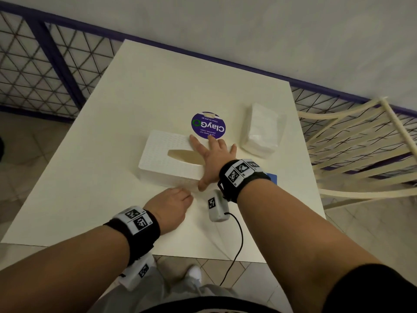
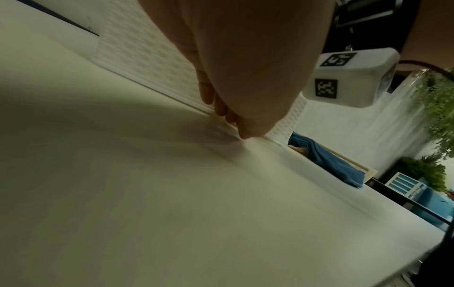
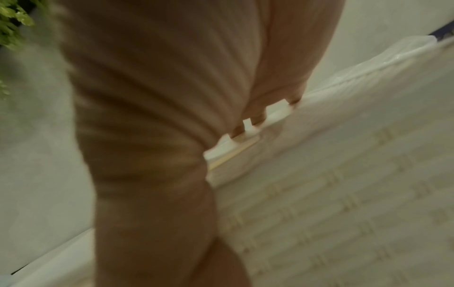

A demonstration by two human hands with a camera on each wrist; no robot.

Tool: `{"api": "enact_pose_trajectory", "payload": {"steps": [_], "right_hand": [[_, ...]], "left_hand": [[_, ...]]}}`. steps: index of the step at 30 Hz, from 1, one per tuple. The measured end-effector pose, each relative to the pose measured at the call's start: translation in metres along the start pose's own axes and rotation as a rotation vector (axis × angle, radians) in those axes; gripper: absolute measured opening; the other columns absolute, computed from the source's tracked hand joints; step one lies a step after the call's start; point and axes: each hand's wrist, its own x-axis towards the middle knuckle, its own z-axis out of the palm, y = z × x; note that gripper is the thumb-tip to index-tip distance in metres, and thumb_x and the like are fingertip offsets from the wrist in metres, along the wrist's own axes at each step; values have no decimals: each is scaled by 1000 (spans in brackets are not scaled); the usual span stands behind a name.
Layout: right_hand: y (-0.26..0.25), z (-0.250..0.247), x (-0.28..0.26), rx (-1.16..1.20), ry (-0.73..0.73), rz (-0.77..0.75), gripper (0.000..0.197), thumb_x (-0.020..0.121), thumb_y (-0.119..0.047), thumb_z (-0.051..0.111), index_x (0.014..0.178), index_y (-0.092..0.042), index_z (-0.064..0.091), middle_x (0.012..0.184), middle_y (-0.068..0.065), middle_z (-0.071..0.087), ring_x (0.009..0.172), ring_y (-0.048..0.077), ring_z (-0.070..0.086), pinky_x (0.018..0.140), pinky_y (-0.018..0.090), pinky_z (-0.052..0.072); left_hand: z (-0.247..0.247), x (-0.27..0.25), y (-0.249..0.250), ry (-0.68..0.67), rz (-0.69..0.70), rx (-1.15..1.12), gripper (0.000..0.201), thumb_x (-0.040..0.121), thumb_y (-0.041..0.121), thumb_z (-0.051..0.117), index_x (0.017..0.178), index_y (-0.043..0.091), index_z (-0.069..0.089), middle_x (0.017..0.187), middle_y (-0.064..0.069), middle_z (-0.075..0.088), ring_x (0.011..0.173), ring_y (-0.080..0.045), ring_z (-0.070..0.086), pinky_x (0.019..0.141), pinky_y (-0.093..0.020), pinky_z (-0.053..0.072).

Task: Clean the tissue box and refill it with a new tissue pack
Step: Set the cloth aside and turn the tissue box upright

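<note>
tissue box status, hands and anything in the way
Right hand spread flat on the tissue box. Left hand at its near bottom edge. New tissue pack still wrapped, apart on the right. Nothing in the way.

A round purple sticker reading "ClayGo" lay on the white table. A cream slatted chair stood at the table's right, before a purple-framed mesh fence. Green plants showed beyond.

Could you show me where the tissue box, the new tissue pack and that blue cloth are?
tissue box (image 1: 162,152): head view, on its textured top left of the slot.
tissue pack (image 1: 261,129): head view, middle of the wrapped pack.
blue cloth (image 2: 329,161): left wrist view, on its folded middle.
</note>
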Motion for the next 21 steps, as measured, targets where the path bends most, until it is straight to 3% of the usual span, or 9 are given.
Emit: {"api": "enact_pose_trajectory", "payload": {"steps": [7,11,15,18,20,21], "right_hand": [[4,-6,0,18,28,-25,141,46,-47,84,141,-51,-19,157,8,9,144,35,8,110,69,6],[6,-12,3,52,17,-37,140,44,-45,83,142,-51,-17,153,5,18,141,34,15,109,70,8],[6,-13,5,38,13,-32,140,44,-46,83,143,-51,-15,154,6,17,142,33,14,109,70,8],[7,-11,6,25,23,-32,139,44,-46,83,143,-50,-14,155,6,15,143,32,11,110,69,8],[7,-12,6,16,28,-32,139,45,-46,83,144,-50,-14,156,6,13,143,32,10,110,68,7],[8,-12,6,16,28,-32,139,45,-46,83,144,-50,-14,156,7,12,144,32,10,110,68,7]], "left_hand": [[3,1,1,-30,7,25,51,66,24,35,95,10,76,98,-4,73,85,-19,71,72,-28,58],[7,4,0,-26,-43,53,47,60,23,53,99,8,75,103,-6,73,90,-20,71,75,-31,57],[11,6,5,-17,-60,44,49,57,17,66,104,4,72,107,-12,71,94,-26,70,80,-37,55],[5,7,8,27,-110,48,45,67,16,48,101,3,73,103,-12,72,91,-26,71,78,-35,56],[0,10,12,25,-151,19,51,81,13,35,124,-1,59,129,-18,59,117,-29,59,99,-35,45],[1,10,12,-11,-165,29,52,89,13,33,139,0,42,146,-16,41,134,-27,41,112,-33,30]]}}
